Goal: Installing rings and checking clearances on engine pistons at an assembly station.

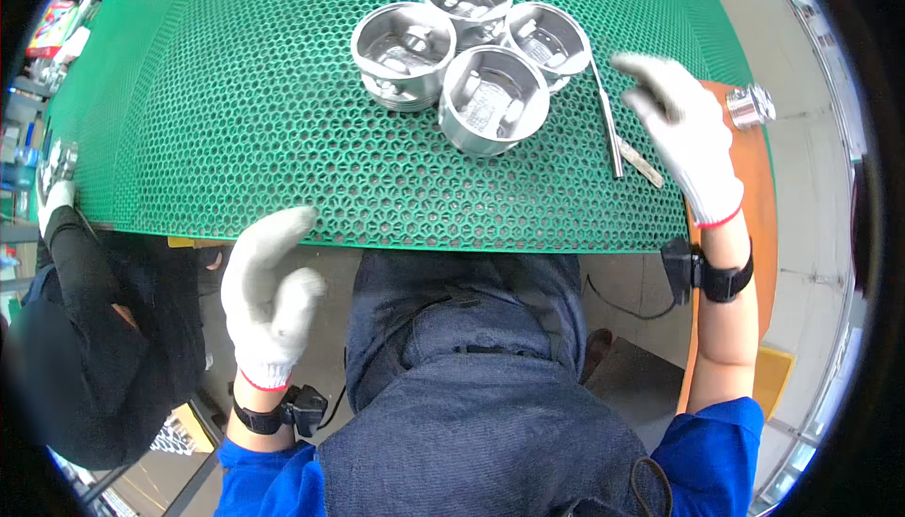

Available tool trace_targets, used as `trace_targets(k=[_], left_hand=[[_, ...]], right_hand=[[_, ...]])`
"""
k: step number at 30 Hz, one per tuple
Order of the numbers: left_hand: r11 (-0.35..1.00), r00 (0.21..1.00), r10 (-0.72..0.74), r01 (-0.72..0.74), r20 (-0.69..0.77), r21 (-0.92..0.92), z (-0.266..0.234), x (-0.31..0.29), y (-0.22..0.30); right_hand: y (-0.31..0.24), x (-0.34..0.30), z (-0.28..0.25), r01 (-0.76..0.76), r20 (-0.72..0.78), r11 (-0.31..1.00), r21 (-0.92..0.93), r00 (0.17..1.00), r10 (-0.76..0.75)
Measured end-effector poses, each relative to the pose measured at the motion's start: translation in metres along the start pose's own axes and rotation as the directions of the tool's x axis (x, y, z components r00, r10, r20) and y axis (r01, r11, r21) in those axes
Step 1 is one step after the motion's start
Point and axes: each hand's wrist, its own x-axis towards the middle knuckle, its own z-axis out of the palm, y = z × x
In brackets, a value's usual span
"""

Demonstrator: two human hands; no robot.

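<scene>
Nearest to the camera was the dark apron [490, 413] of the person, below the edge of the green mat [283, 149] with a pattern of holes. Four silver pistons [493, 107] stood close together on the far middle part of this mat, with their hollow ends up. The left hand [262, 295], in a white glove, was at the near edge, half open, thumb apart from fingers, and it held nothing. The right hand [686, 135], also gloved, was likewise partly open and empty, near a thin metal rod [608, 126] and a flat strip [641, 162]; whether it touched the mat, I could not tell. Further right, another metal part [749, 107] lay on a brown surface [754, 178].
</scene>
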Motion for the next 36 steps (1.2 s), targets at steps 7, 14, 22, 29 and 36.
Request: trace_targets(k=[7, 14, 22, 29, 36], left_hand=[[0.599, 0.732, 0.453, -0.672, 0.508, 0.434, 0.072, 0.081, 0.065], [0.401, 0.734, 0.464, -0.673, 0.496, 0.622, 0.088, 0.088, 0.036], [0.971, 0.925, -0.234, 0.209, 0.300, 0.116, 0.076, 0.036, 0.052], [0.945, 0.923, -0.303, 0.324, 0.236, -0.053, 0.080, 0.028, 0.039], [0.963, 0.903, -0.221, 0.262, 0.368, -0.064, 0.062, 0.016, 0.028]], right_hand=[[0.021, -0.075, 0.021, -0.174, 0.004, 0.954, -0.245, 0.984, 0.181], [0.015, -0.082, 0.028, -0.159, -0.097, 0.960, -0.228, 0.985, 0.141], [0.018, -0.039, 0.033, -0.231, 0.007, 0.973, 0.028, 0.973, 0.231], [0.033, -0.015, 0.044, -0.285, 0.101, 0.951, -0.124, 0.949, 0.298], [-0.025, -0.067, -0.002, -0.479, 0.220, 0.435, 0.763, 0.824, 0.522]])
